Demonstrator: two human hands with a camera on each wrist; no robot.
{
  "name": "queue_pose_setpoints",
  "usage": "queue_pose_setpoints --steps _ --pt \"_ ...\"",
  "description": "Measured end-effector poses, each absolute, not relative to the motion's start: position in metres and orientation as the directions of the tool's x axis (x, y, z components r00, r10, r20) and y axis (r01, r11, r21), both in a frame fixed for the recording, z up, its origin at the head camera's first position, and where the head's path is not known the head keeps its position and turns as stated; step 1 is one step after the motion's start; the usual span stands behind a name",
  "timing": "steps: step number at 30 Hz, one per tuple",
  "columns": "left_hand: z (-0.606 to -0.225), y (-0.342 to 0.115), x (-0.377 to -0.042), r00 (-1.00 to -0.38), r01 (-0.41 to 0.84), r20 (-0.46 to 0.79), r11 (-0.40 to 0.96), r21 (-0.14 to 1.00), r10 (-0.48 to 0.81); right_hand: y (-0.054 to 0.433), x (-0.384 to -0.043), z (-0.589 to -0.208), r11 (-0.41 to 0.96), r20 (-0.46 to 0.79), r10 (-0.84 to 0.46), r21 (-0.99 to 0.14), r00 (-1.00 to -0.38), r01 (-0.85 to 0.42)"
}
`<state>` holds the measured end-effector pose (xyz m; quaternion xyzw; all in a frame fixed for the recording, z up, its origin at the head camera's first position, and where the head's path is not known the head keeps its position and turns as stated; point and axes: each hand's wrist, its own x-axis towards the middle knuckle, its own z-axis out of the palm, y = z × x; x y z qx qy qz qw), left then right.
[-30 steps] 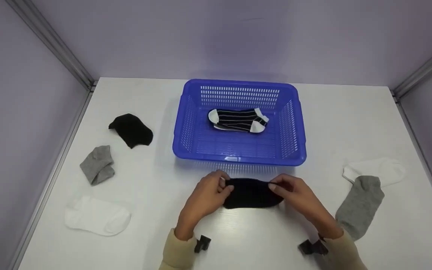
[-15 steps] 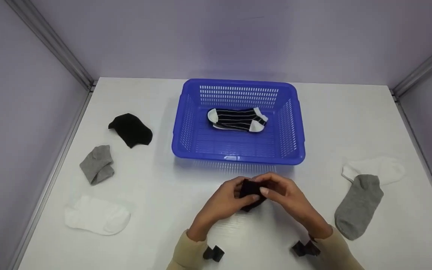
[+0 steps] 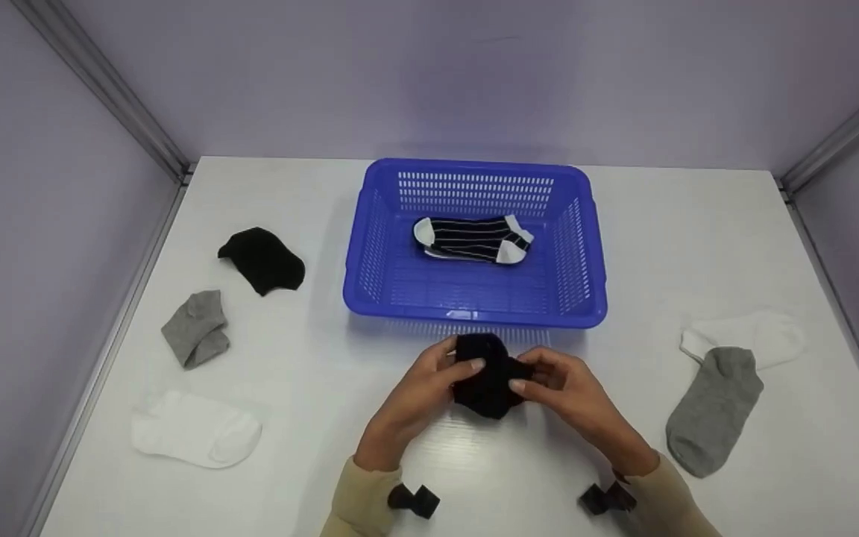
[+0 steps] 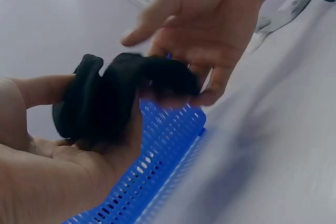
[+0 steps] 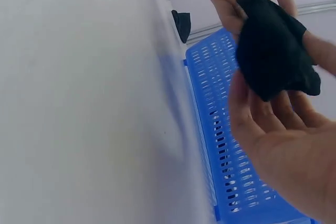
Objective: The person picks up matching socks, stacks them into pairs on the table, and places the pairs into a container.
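Observation:
A black sock (image 3: pixel 485 377), bunched and folded over, is held above the table in front of the basket. My left hand (image 3: pixel 420 384) grips its left side, the thumb lying on top and the fingers behind it. On the other side, my right hand (image 3: pixel 567 388) holds the sock's right end between thumb and fingers. In the left wrist view, the black sock (image 4: pixel 110 95) curves from the left palm across to the right hand's fingertips. The right wrist view has the right hand's fingers (image 5: pixel 268 114) beneath the sock.
A blue basket (image 3: pixel 474 317) behind the hands holds striped black-and-white socks (image 3: pixel 470 237). Left on the table lie a black sock (image 3: pixel 264 259), a grey sock (image 3: pixel 197 328) and a white sock (image 3: pixel 194 431). At right, a grey sock (image 3: pixel 714 410) overlaps a white sock (image 3: pixel 761 337).
The black sock, stretched flat between both hands a second ago, was folded together and is now opened into a bunched shape. My left hand has shifted slightly left over the last half second.

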<state>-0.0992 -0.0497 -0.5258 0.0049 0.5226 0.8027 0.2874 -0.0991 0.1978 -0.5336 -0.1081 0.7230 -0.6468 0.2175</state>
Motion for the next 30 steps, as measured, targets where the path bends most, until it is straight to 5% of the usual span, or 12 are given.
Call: queue_pose_setpoints --steps 8,19,30 --pt "-0.532 -0.055 -0.102 -0.816 -0.521 -0.335 -0.347 0.78 0.471 0.198 -0.1 -0.52 0.246 -0.094 -0.259 -0.969 -0.961 0.028" --pt "-0.54 -0.049 -0.106 -0.804 -0.521 -0.331 -0.319 0.792 0.493 0.197 -0.106 -0.519 0.203 0.047 -0.315 -0.972 -0.948 -0.116" --pt "-0.548 -0.081 -0.107 -0.889 -0.281 -0.347 0.241 0.929 0.298 0.209 -0.112 -0.526 0.487 -0.078 -0.235 -0.872 -0.969 -0.047"
